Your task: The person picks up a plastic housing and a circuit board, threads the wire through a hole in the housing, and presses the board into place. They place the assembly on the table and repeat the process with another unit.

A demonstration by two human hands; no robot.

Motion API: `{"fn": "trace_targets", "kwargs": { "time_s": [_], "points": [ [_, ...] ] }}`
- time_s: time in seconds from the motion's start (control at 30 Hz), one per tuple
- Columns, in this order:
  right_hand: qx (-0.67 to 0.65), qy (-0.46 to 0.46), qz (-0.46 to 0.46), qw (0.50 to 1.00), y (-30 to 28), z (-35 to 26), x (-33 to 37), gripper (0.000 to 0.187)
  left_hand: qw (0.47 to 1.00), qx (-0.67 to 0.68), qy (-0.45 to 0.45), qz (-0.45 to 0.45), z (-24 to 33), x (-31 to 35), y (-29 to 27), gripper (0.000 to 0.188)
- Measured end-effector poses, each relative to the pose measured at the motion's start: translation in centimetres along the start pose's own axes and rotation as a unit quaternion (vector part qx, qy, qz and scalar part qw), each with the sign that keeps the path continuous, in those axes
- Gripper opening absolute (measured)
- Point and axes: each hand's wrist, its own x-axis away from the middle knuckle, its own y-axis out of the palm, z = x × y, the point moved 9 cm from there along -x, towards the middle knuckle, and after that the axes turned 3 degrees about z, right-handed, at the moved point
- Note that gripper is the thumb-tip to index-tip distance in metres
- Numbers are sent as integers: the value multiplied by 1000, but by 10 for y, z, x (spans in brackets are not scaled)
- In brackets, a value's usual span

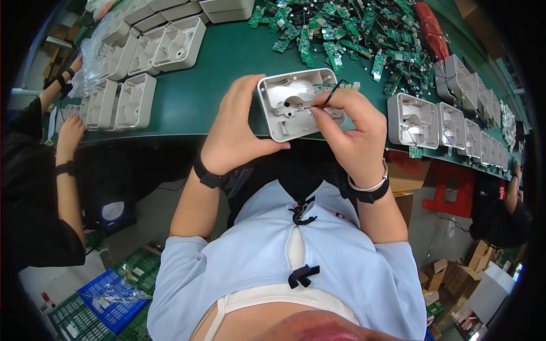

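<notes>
Above the near table edge, my left hand (232,132) grips an open white plastic housing (274,129) by its left side, thumb along the lower edge and fingers at the upper left corner. Moulded posts and round holes show inside the shell. The thumb and forefinger of my right hand (359,132) are pinched together over the housing's right half, on a thin black cable (334,92) that loops up above the fingers. A narrow green circuit board (325,86) shows by the housing's upper right, partly behind my right hand. The cable's lower end is hidden by my fingertips.
Loose green circuit boards (347,34) are heaped at the back of the green table (227,85). White housings stand in a row at right (414,120) and in groups at left (136,102). A red bag (430,31) lies behind. Another person's hand (71,133) works at left.
</notes>
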Motion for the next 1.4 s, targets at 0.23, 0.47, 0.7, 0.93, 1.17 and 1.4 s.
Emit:
{"fn": "trace_targets", "kwargs": {
  "time_s": [0.23,0.47,0.7,0.93,1.17,1.4],
  "points": [
    [39,-84,-66,994,22,-2,3,14,999,35,13,39,9,6,-3,111],
    [76,-89,-85,990,28,-2,10,14,998,29,31,50,23,8,-5,110],
    [84,-68,-95,990,29,-2,13,14,998,30,22,54,27,12,0,109],
    [118,-47,-92,988,32,-2,15,13,983,173,-31,55,10,19,19,112],
    [171,-64,-166,969,36,-4,12,16,943,318,-90,44,-1,26,37,113],
    [176,-97,-214,956,37,-10,13,17,928,349,-133,21,-6,24,36,113]
  ]
}}
